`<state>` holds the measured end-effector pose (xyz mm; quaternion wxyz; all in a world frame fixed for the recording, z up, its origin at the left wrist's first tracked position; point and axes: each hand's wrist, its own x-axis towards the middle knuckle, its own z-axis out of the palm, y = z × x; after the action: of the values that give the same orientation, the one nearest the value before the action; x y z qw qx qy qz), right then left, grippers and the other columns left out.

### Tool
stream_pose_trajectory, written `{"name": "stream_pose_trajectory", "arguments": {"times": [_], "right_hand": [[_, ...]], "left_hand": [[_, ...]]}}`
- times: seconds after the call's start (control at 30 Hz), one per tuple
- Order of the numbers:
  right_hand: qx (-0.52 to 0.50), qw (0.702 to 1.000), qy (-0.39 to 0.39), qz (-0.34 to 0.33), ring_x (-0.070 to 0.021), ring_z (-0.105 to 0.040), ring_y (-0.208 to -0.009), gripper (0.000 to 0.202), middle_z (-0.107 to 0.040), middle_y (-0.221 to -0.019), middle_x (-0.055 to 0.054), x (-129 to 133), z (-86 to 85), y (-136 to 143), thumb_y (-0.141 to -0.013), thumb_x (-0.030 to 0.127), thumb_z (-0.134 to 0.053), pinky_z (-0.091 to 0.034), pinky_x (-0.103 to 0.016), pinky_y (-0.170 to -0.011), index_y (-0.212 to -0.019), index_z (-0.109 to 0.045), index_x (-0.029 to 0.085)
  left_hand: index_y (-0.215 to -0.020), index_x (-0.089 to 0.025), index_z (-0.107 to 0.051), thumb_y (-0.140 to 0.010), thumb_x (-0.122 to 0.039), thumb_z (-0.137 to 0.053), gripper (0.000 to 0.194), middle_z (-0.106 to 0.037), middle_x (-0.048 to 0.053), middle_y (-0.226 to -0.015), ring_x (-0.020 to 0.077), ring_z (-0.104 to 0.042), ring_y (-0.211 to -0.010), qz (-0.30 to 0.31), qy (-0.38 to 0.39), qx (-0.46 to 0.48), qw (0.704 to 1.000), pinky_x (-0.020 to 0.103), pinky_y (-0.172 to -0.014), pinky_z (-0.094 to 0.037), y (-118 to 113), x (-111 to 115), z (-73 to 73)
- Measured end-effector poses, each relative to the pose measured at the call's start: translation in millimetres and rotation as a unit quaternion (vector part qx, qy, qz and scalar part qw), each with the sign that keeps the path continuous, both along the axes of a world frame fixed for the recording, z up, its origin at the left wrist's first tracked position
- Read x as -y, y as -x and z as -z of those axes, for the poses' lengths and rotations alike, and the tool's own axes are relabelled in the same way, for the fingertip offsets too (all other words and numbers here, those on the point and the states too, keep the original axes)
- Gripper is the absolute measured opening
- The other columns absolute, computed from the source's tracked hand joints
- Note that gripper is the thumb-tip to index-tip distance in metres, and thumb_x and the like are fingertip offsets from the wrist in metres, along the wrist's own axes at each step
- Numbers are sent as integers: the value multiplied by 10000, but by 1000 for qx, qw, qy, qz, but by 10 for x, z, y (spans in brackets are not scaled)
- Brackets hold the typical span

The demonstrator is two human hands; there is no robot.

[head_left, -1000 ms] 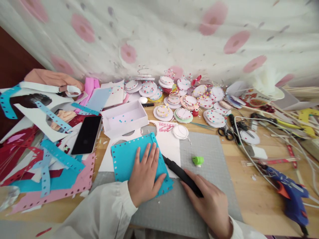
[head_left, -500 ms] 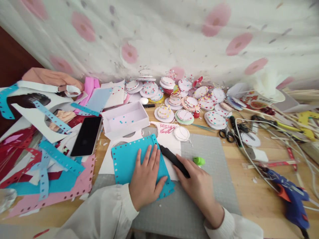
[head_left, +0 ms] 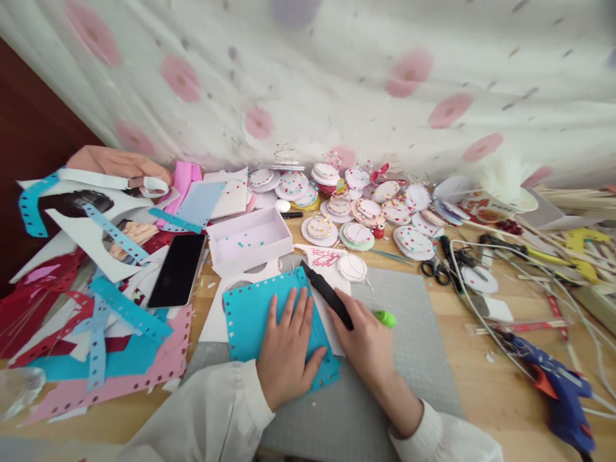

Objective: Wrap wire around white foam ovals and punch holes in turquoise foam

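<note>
A bright blue sheet of paper [head_left: 250,321] with small holes along its edges lies on a grey cutting mat [head_left: 404,308], partly over white paper. My left hand [head_left: 287,350] rests flat on the sheet, its fingers stretched out. In my right hand [head_left: 363,333] is a black utility knife [head_left: 332,298], gripped from above and slanting up to the left. The knife's tip is at the sheet's upper right corner, but the blade is too small to make out. Just right of that hand sits a small bright green object [head_left: 385,318].
Left of the mat are a phone [head_left: 177,271] and a heap of paper scraps [head_left: 129,308]. A white box [head_left: 253,240] stands behind the blue sheet, beside several round layered paper pieces [head_left: 359,235]. Scissors [head_left: 436,271], a white cable and a blue glue gun [head_left: 553,385] lie right.
My right hand has moved the utility knife up and left, from the sheet's right side to its upper corner. My left hand stays flat on the sheet. The whole view has shifted slightly.
</note>
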<state>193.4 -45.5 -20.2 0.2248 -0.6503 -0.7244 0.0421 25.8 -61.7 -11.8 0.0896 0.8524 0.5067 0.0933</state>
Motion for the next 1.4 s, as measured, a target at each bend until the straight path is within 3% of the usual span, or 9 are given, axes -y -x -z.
{"name": "stream_pose_trajectory", "arguments": {"times": [0.13,0.27,0.43,0.6,0.77,0.87,1.0,1.2,1.4], "right_hand": [[-79,993,-87,26,-167,-678,-836,354,-700,-996,-73,303,-9,-195,-901,369,-526,-479,-229,-696,-1199,-553,180],[-129,965,-149,174,-228,-626,-839,462,-652,-986,-123,621,76,-541,-849,461,-570,-473,-313,-731,-1185,-556,144],[-125,950,-90,273,-256,-585,-786,546,-604,-926,-139,717,240,-870,-840,496,-531,-449,-342,-649,-1211,-522,95],[21,973,-77,217,-337,-564,-911,485,-603,-982,-207,618,353,-949,-879,411,-402,-439,-454,-787,-1158,-536,38],[66,967,-107,221,-362,-544,-962,468,-586,-1033,-231,604,351,-911,-850,365,-422,-415,-491,-838,-1151,-543,28],[26,964,-137,225,-370,-519,-1035,453,-567,-1122,-229,640,269,-859,-838,350,-462,-375,-533,-901,-1179,-534,60],[-22,966,-204,161,-331,-530,-1041,321,-579,-1125,-184,702,171,-811,-850,278,-500,-375,-520,-917,-1127,-557,127],[-43,989,-139,-15,-292,-508,-1086,372,-511,-1200,-165,698,186,-766,-892,244,-458,-438,-468,-884,-1256,-482,174],[19,996,-72,-39,-302,-462,-1180,429,-433,-1370,-137,630,245,-717,-922,327,-423,-428,-491,-929,-1335,-416,211]], "left_hand": [[-1328,-163,-483,-921,-430,-415,492,-414,98,-1460,317,-317,-1370,-40,-2,69,997,572,-1108,-235,-14,-36,9],[-1001,-199,-657,-916,-230,-425,248,-669,75,-1154,250,-574,-1132,-83,16,233,969,463,-976,-444,42,-113,-83],[-912,-162,-626,-849,-380,-576,232,-718,48,-742,204,-687,-702,-256,124,513,810,346,-667,-570,434,-162,-564],[-915,-145,-696,-768,-297,-670,213,-723,27,-812,159,-676,-728,-409,-209,485,744,329,-797,-555,1314,-221,-980],[-959,-77,-698,-772,-185,-558,257,-724,72,-850,235,-677,-783,-483,-357,208,772,414,-800,-546,2264,-472,-995],[-1068,-21,-619,-761,-254,-592,386,-690,151,-1031,358,-614,-1013,-498,-273,21,823,537,-905,-467,2453,-617,-908],[-1289,96,-380,-817,-293,-562,638,-442,301,-1352,419,-396,-1280,-413,-240,3,878,553,-1029,-362,2185,-697,-784],[-1164,-162,-567,-911,-318,-447,321,-603,97,-1202,234,-538,-1153,-147,-190,59,969,376,-1022,-407,1356,-592,-672],[-1166,-120,-583,-854,-308,-505,372,-671,155,-1109,323,-610,-1041,-108,-125,-50,985,477,-890,-429,999,-789,-431]]}}
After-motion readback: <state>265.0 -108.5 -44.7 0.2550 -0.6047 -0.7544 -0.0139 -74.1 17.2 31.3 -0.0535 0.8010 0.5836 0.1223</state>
